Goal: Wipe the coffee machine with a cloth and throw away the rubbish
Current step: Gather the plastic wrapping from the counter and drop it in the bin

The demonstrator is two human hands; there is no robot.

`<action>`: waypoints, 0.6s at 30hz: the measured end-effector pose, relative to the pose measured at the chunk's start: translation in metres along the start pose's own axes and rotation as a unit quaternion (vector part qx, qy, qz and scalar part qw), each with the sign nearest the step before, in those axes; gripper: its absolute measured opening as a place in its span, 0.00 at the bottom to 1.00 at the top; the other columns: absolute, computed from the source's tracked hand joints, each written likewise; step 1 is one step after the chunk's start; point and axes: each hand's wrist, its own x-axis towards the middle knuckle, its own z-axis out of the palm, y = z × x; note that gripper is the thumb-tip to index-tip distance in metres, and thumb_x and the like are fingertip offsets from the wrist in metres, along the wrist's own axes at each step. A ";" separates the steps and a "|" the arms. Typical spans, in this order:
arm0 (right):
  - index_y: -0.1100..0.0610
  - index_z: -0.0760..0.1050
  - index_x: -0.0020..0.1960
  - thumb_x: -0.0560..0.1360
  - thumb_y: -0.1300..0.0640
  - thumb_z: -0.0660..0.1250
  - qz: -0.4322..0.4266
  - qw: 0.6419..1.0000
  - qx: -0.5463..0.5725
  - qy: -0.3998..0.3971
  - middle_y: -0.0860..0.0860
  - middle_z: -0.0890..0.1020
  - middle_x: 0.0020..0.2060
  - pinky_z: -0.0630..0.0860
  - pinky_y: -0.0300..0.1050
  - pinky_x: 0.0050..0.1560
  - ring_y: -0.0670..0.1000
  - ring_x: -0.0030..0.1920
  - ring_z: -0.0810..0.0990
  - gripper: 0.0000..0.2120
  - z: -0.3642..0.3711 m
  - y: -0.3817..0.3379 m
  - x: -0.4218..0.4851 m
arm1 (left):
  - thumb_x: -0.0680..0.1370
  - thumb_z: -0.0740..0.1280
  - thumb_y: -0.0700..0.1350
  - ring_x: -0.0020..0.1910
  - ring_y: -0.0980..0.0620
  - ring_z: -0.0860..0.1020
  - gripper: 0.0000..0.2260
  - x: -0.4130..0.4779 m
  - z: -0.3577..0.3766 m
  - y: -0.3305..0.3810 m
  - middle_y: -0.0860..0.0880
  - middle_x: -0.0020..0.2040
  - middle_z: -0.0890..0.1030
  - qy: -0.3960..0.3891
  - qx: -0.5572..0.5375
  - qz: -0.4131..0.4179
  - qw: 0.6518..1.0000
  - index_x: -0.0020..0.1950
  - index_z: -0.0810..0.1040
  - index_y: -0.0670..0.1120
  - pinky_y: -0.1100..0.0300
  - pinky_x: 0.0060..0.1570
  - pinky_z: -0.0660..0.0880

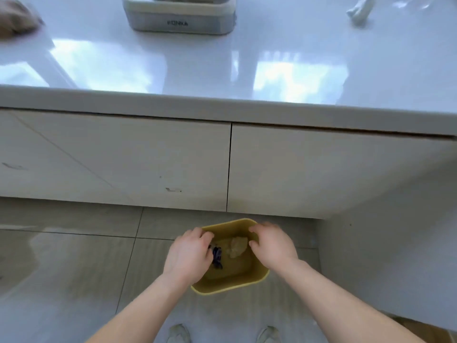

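Observation:
A yellow waste bin (pixel 232 284) stands on the tiled floor in front of the counter. My left hand (pixel 189 252) hovers over its left rim, shut on a dark purple wrapper (pixel 217 256) that hangs inside the bin. My right hand (pixel 270 243) is over the right rim, fingers curled and apart, nothing in it. A crumpled pale wad of paper (pixel 238 246) lies at the bottom of the bin. On the white counter at the top stands the grey base of the coffee machine (pixel 179 17). A brown cloth (pixel 17 18) lies at the counter's far left.
A white crumpled piece (pixel 358 12) lies on the counter (pixel 222 70) at the top right. White cabinet doors (pixel 118 159) run below the counter. My shoes (pixel 178 334) show at the bottom edge. A white panel (pixel 395 243) stands to the right of the bin.

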 end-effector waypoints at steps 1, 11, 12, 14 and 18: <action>0.45 0.73 0.66 0.77 0.50 0.63 -0.004 1.000 0.001 0.007 0.46 0.79 0.58 0.78 0.44 0.48 0.50 0.55 0.78 0.17 -0.011 -0.005 -0.006 | 0.78 0.63 0.50 0.47 0.53 0.78 0.14 -0.003 -0.013 0.002 0.54 0.53 0.79 0.003 0.002 0.002 1.000 0.63 0.76 0.53 0.59 0.44 0.78; 0.46 0.73 0.65 0.78 0.47 0.64 -0.022 0.996 0.019 0.090 0.45 0.79 0.56 0.77 0.43 0.50 0.48 0.55 0.77 0.16 -0.153 -0.065 -0.074 | 0.79 0.60 0.49 0.53 0.52 0.77 0.16 -0.039 -0.163 0.042 0.52 0.57 0.78 0.050 0.003 0.031 0.998 0.67 0.74 0.52 0.57 0.50 0.75; 0.45 0.73 0.65 0.78 0.47 0.64 -0.022 0.995 0.020 0.098 0.44 0.78 0.57 0.77 0.42 0.50 0.47 0.56 0.77 0.16 -0.167 -0.070 -0.080 | 0.79 0.60 0.49 0.54 0.52 0.77 0.16 -0.041 -0.177 0.047 0.52 0.57 0.78 0.058 -0.002 0.032 0.998 0.67 0.74 0.52 0.58 0.50 0.74; 0.44 0.72 0.66 0.78 0.46 0.63 -0.020 0.993 0.019 0.112 0.44 0.78 0.58 0.76 0.41 0.50 0.47 0.58 0.76 0.17 -0.193 -0.077 -0.091 | 0.79 0.61 0.50 0.54 0.53 0.77 0.16 -0.043 -0.205 0.056 0.52 0.58 0.78 0.072 -0.010 0.041 0.997 0.67 0.74 0.52 0.59 0.50 0.74; 0.46 0.72 0.67 0.78 0.47 0.62 -0.010 0.991 0.025 0.135 0.45 0.78 0.60 0.75 0.45 0.53 0.49 0.61 0.75 0.17 -0.248 -0.093 -0.101 | 0.79 0.60 0.49 0.51 0.52 0.76 0.15 -0.039 -0.261 0.068 0.52 0.56 0.77 0.106 -0.016 0.068 0.992 0.65 0.74 0.51 0.58 0.47 0.75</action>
